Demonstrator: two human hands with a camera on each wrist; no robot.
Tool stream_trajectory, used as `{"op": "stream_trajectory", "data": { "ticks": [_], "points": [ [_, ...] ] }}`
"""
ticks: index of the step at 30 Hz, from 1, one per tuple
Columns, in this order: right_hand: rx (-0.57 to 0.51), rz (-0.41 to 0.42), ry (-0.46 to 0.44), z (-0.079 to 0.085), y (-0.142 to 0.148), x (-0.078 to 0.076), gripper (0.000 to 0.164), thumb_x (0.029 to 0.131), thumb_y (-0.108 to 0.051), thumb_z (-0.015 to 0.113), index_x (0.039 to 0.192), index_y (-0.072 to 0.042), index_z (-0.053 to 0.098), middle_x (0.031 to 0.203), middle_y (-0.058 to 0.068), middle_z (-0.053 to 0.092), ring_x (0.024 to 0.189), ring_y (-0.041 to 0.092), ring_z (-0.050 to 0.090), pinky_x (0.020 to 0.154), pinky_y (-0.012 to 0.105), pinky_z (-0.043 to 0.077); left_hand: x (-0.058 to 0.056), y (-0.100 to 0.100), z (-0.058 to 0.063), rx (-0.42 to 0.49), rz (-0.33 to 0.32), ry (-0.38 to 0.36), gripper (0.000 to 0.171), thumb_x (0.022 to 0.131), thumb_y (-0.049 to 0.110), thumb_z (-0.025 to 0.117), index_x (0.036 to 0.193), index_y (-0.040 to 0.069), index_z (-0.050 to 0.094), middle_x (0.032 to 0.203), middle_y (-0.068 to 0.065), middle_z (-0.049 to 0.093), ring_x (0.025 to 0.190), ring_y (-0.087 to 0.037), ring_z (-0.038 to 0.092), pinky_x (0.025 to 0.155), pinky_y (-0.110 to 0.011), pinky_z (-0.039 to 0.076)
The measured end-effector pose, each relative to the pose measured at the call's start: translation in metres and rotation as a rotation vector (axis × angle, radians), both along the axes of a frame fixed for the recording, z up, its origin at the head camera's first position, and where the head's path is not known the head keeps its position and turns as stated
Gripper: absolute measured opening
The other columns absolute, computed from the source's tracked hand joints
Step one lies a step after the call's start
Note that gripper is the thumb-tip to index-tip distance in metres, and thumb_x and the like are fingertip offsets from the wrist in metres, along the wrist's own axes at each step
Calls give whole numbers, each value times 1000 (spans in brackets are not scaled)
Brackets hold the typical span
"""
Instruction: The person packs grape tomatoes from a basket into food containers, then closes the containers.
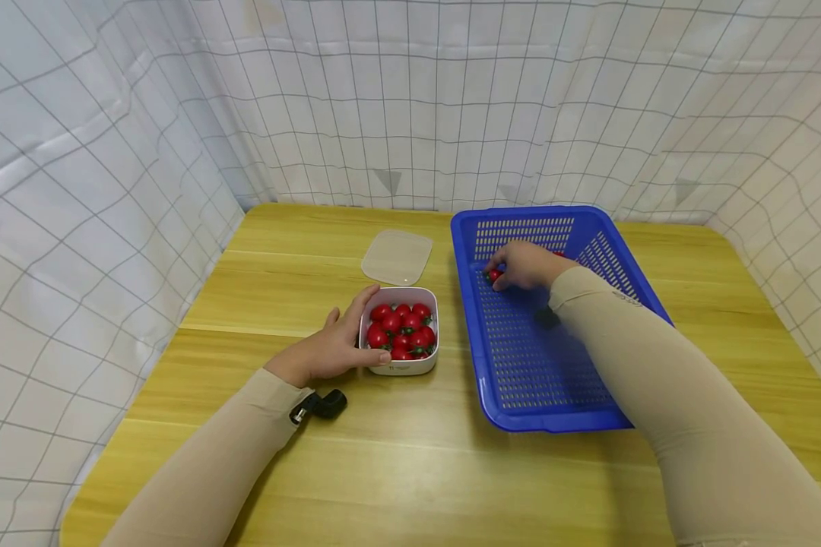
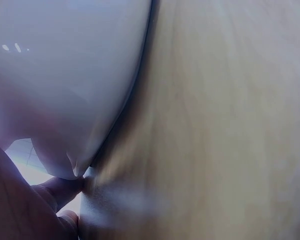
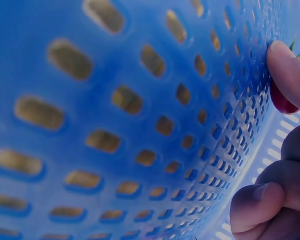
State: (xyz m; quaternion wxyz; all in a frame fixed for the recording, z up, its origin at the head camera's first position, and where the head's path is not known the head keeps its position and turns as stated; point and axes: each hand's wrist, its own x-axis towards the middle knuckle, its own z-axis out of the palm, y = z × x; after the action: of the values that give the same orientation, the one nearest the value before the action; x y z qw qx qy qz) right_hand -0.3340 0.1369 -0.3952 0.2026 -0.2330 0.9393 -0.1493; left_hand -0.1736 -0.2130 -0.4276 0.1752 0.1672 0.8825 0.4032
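Observation:
A white square container (image 1: 402, 368) full of red cherry tomatoes (image 1: 401, 328) stands on the table. My left hand (image 1: 331, 346) holds it from the left, thumb along the front rim and fingers at the far left corner. Close up in the left wrist view is the container's glossy side (image 2: 65, 75), with fingertips low beside it. Inside the blue basket (image 1: 480, 365), toward its far left, my right hand (image 1: 528, 264) pinches a cherry tomato (image 1: 495, 275) between thumb and fingers. That tomato (image 3: 282, 97) shows partly behind the thumb in the right wrist view, with a green stem.
Behind the container lies a flat translucent lid (image 1: 397, 257). Another bit of red tomato (image 1: 559, 254) shows in the basket beyond my right hand. The basket has raised, slotted walls. White grid-patterned curtains (image 1: 479, 106) enclose the wooden table (image 1: 383, 471) at the back and sides.

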Motion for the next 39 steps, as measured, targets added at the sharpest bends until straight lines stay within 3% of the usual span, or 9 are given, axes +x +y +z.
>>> {"op": "stream_trajectory", "data": {
  "ticks": [10, 31, 39],
  "points": [
    [-8, 14, 6, 0, 1, 2, 39, 91, -14, 82, 128, -5, 75, 128, 16, 72, 116, 32, 62, 109, 51, 47, 1, 0, 0, 10, 3, -16, 115, 90, 45, 78, 169, 23, -2, 176, -9, 16, 163, -41, 16, 126, -65, -17],
    [6, -4, -13, 1, -1, 0, 40, 92, -13, 81, 130, -6, 74, 132, 19, 70, 123, 35, 62, 113, 53, 46, 0, -1, -1, 14, 3, -1, 114, 90, 44, 78, 169, 21, -1, 174, -11, 20, 161, -44, 19, 126, -65, -17],
    [9, -3, -17, 2, -1, 0, 39, 92, -14, 81, 130, -6, 74, 130, 17, 71, 118, 33, 62, 111, 52, 47, 0, 0, 0, 17, 4, -9, 114, 90, 43, 78, 169, 21, -1, 174, -10, 21, 161, -43, 20, 127, -64, -16]
  ]
}}
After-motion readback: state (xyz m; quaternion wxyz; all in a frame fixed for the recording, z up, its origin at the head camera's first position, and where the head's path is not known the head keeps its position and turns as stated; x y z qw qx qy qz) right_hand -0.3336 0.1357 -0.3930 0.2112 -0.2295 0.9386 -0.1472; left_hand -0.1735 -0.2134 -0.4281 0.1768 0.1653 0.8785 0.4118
